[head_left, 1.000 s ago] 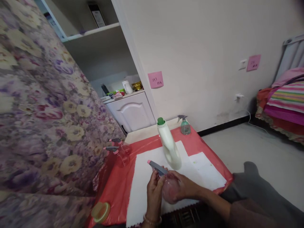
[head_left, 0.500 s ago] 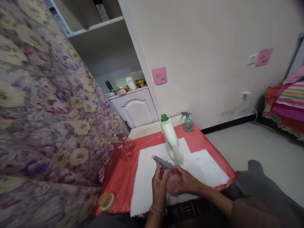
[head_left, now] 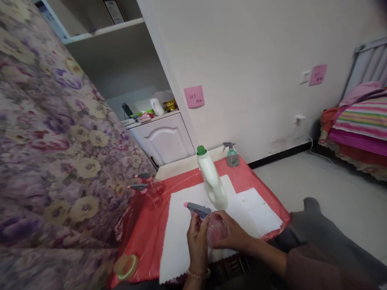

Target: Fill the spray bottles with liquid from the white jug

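Note:
A spray bottle [head_left: 216,233] with a clear pinkish body and a grey trigger head with a pink nozzle tip is held tilted above the white cloth. My left hand [head_left: 197,237] closes its fingers around the neck, just under the trigger head. Wrapped round the bottle's body is my right hand [head_left: 234,233]. Just beyond them a pale green jug [head_left: 212,179] stands on the cloth, its mouth uncapped and something green showing in the opening. The fingers hide part of the spray bottle's neck.
White cloths [head_left: 177,229] lie over a red table cover [head_left: 145,245]. Two pink spray bottles [head_left: 152,197] stand at the left edge, a green spray bottle [head_left: 232,158] at the back right. A round greenish lid or dish [head_left: 126,266] sits at the front left, near a floral curtain [head_left: 60,153].
The view has swung a little to the right, so everything appears shifted left. Both hands keep their hold on the spray bottle, with little visible change in grip.

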`<state>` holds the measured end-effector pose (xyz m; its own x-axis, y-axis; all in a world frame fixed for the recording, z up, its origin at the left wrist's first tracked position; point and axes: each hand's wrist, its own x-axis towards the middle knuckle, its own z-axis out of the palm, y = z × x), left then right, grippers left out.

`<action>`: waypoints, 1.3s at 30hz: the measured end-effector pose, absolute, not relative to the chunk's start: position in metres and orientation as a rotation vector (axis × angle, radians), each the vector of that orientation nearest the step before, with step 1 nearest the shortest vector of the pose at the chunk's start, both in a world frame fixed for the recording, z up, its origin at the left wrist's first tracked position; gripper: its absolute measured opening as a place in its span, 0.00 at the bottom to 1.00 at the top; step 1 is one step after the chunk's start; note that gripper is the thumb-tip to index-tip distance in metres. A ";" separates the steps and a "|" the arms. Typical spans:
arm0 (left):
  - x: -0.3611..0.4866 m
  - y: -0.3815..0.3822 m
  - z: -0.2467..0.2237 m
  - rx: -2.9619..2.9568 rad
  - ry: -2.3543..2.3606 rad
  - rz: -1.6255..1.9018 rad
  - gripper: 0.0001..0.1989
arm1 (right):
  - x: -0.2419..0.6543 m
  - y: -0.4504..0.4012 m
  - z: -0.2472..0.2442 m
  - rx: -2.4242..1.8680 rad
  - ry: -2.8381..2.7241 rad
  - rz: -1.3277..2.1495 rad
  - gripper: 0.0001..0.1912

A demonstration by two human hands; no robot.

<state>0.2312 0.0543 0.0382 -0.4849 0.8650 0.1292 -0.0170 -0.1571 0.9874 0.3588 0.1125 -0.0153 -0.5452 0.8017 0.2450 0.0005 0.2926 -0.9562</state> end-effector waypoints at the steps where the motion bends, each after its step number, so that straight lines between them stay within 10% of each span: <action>1: 0.231 0.054 0.037 0.996 1.462 1.717 0.17 | 0.359 0.111 -0.015 -0.751 -1.804 1.306 0.41; 39: 0.234 0.059 0.042 0.916 1.332 1.732 0.15 | 0.372 0.118 -0.009 -0.605 -1.882 1.438 0.45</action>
<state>0.2343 0.0595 0.0417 -0.4596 0.8833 0.0928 -0.1372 -0.1739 0.9752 0.3717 0.1179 -0.0088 -0.6584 0.7144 0.2368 -0.0408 0.2802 -0.9591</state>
